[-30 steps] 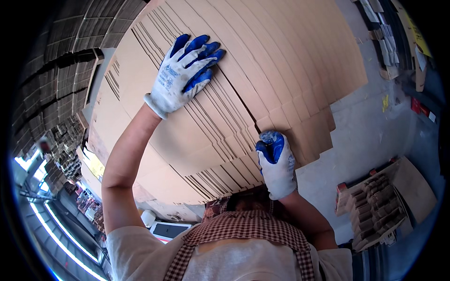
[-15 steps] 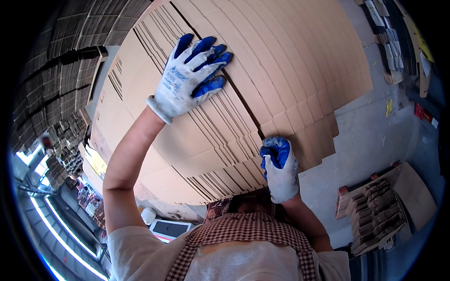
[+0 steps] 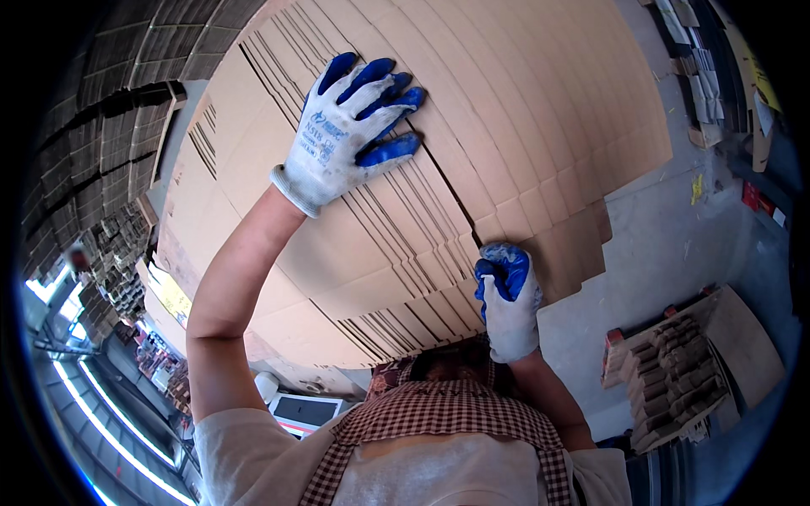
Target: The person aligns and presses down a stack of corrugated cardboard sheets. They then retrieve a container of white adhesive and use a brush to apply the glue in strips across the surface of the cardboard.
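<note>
Overlapping sheets of flat brown cardboard (image 3: 540,126) lie fanned out in front of me, with a narrow dark gap running between two groups of them. My left hand (image 3: 350,126), in a white glove with blue-coated fingers, lies flat on the sheets with its fingers spread. Its fingertips and thumb reach to the gap. My right hand (image 3: 509,299), gloved the same way, is closed at the near end of that gap, its fingers curled against the cardboard. Whatever those fingers may hold is hidden.
Bundled cardboard stacks (image 3: 101,126) rise at the far left. A box of brown folded pieces (image 3: 675,384) stands on the lower right. More packed stock (image 3: 700,76) is at the far right. A white device with a dark panel (image 3: 305,411) sits near my left side.
My left hand has slid slightly to the right and away from me across the sheets. My right hand has shifted a little right. The gap between the sheet groups looks narrower.
</note>
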`<state>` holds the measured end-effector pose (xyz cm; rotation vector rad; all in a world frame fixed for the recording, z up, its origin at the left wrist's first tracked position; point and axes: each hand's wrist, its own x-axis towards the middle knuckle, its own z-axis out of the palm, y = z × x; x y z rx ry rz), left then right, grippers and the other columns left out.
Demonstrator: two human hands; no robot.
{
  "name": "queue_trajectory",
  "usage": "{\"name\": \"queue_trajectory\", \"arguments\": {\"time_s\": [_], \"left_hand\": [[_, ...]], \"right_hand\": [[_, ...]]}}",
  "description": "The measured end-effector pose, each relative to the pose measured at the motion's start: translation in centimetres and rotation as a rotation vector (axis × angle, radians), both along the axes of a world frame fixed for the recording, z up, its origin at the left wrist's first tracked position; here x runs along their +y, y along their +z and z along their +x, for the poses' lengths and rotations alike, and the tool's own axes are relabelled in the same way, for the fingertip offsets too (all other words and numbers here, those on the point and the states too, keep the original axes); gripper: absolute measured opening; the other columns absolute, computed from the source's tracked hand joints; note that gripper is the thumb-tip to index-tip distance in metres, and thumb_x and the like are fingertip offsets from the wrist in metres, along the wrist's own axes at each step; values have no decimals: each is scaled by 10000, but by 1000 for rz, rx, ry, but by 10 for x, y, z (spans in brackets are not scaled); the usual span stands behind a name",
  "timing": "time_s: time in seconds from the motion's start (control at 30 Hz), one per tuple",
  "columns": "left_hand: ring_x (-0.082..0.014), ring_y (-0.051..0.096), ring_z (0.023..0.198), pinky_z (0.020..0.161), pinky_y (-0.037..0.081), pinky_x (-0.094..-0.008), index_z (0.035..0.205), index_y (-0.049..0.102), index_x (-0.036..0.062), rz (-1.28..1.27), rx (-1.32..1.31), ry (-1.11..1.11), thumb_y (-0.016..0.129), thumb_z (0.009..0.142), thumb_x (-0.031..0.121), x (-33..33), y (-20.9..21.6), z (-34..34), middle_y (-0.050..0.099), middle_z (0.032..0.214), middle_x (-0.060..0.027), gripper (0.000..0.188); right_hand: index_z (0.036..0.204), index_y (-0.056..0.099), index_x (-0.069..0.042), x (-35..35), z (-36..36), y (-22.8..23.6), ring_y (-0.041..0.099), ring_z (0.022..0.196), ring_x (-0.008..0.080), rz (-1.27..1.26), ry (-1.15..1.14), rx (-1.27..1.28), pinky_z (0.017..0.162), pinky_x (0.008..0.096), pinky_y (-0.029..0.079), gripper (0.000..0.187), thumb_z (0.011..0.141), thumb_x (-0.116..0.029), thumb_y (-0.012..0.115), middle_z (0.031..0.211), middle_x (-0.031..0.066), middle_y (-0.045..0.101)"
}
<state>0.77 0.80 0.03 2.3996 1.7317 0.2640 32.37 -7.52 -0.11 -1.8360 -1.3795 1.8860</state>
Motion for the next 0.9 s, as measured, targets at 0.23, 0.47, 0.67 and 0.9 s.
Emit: {"name": "queue_trajectory", "arguments": {"time_s": [0.23, 0.47, 0.67, 0.9], "left_hand": [[-306, 493, 1316, 1124, 356, -522, 1207, 683, 147, 10, 46, 21, 718, 858, 408, 0, -5, 2, 602, 1321, -84, 438], [-311, 489, 1324, 1116, 366, -511, 1189, 685, 140, 54, -12, 39, 710, 858, 400, -6, -10, 1, 594, 1331, -92, 422], [-346, 502, 1327, 1136, 329, -547, 1214, 678, 100, -21, -218, -164, 664, 868, 462, -36, 15, 0, 599, 1346, -112, 501], [-266, 231, 1509, 1239, 68, -542, 1547, 351, 208, -319, -13, -112, 384, 813, 808, -67, 19, 27, 327, 1604, -49, 948]], "right_hand": [[1275, 498, 9, 6, -6, 1, 644, 964, 315, 12, -18, -73, 860, 395, 520, 448, 877, -77, 685, 1098, 172, 637], [1112, 604, -63, 51, -24, 28, 668, 886, 316, 593, 282, -389, 747, 400, 545, 337, 835, -167, 766, 1042, 134, 614], [1103, 605, -109, 67, -68, 15, 664, 896, 320, 496, 450, -301, 757, 425, 545, 377, 825, -310, 763, 1053, 118, 629], [1215, 564, -74, 79, -69, 6, 686, 976, 326, 399, 530, -356, 830, 438, 562, 481, 842, -322, 739, 1108, 144, 655]]}}
